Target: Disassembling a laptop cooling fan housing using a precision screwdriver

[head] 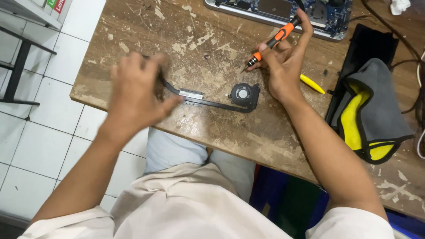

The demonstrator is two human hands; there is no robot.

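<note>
One blurred left hand [137,95], heatpipe [208,99] end hidden

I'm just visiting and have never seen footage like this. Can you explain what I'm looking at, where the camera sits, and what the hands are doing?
There is no machine here: a person works with two bare hands, and the one camera is worn on their head, looking down. That is why you see both forearms and their lap at the bottom.

The surface is a worn wooden table. In the middle lies a laptop cooling part: a small round fan joined to a long dark pipe. The left hand is blurred and rests over the pipe's far end. The right hand holds an orange and black screwdriver, tip pointing down at the table.

At the top edge lies an opened laptop. To the right lie a grey and yellow cloth and a yellow tool.
</note>
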